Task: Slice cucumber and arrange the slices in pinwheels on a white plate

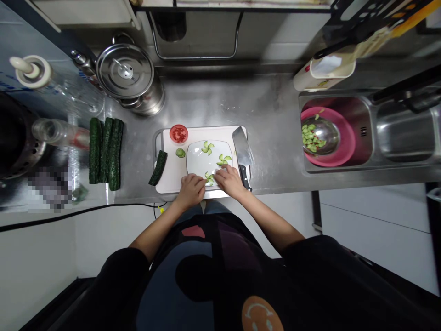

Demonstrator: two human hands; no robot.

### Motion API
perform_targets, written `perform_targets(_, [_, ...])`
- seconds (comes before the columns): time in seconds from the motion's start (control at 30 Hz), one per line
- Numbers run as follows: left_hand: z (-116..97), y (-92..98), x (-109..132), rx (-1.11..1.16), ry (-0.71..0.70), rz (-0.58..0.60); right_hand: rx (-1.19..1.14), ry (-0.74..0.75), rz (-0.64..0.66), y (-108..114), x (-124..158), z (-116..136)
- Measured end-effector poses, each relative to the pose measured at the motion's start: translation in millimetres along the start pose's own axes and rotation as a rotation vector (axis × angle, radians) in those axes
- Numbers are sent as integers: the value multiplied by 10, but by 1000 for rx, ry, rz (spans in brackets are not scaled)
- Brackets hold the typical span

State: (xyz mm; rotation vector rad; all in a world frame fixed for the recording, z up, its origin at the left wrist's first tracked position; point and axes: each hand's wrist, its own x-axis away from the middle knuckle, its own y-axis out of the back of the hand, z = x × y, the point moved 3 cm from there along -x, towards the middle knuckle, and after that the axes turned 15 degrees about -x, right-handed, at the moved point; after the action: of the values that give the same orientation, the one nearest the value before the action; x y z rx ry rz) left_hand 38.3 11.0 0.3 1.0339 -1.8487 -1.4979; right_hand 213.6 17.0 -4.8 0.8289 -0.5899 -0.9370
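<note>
A white plate (201, 161) lies on the white cutting board (175, 177) and bears cucumber slices fanned in three pinwheels. At the plate's near edge, the closest group of cucumber slices (209, 178) sits between my two hands. My left hand (192, 188) is closed, its fingertips at the left side of that group. My right hand (230, 180) has its fingers curled in from the right, at the same slices. Just right of it is a cleaver (243, 149) with a black handle, lying on the board. Exactly what each fingertip pinches is partly hidden.
On the board are a cut tomato piece (178, 134), a few stacked cucumber slices (180, 152) and a cucumber chunk (158, 168). Three cucumbers (105, 154) lie left, below a lidded steel pot (129, 76). The sink (368, 133) holds a pink basin (347, 142) with a metal bowl.
</note>
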Motion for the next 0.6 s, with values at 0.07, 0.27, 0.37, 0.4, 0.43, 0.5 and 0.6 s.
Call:
perform_targets(0.07, [-7,-7,1,4,-4,-1,5,-1,4,7,-10,0])
perform_targets(0.27, [-17,-14,1,13,-7,-10,12,7,12,24,-19,9])
perform_targets(0.37, [-25,-2,11,17,-11,-26,15,15,-6,38,-14,21])
perform_targets(0.4, [-16,7,12,19,-11,-35,14,17,-19,48,-8,24])
perform_targets(0.43, [6,21,8,20,-7,-43,13,18,-36,61,1,26])
perform_targets(0.5, [101,65,-22,11,36,-55,7,13,-81,93,29,25])
perform_targets(0.6, [368,173,-141,-41,222,-59,-6,-9,-144,131,90,22])
